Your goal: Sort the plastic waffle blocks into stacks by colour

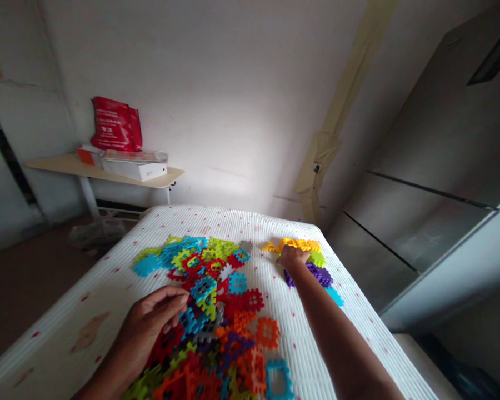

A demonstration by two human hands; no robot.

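My left hand (156,311) is at the left side of a mixed heap of plastic interlocking building pieces (235,322). Its thumb and fingers curl together; whatever may be between them is hidden. Nearest its fingertips lie a blue window-shaped piece (203,288) and a lime green piece (209,305). My right hand (292,256) reaches to the far right, fingers closed and pointing down beside yellow pieces (300,245). Its fingertips are partly hidden, so what they grip cannot be made out. Purple pieces (316,273) and lime green pieces (317,258) lie around this hand.
A white ribbed cover with red spots (229,219) lies under the pieces. A light blue piece (334,295) lies at the right. Behind left, a wooden table (58,164) bears a red bag (115,125) and white box (135,168). A grey cabinet (433,144) stands right.
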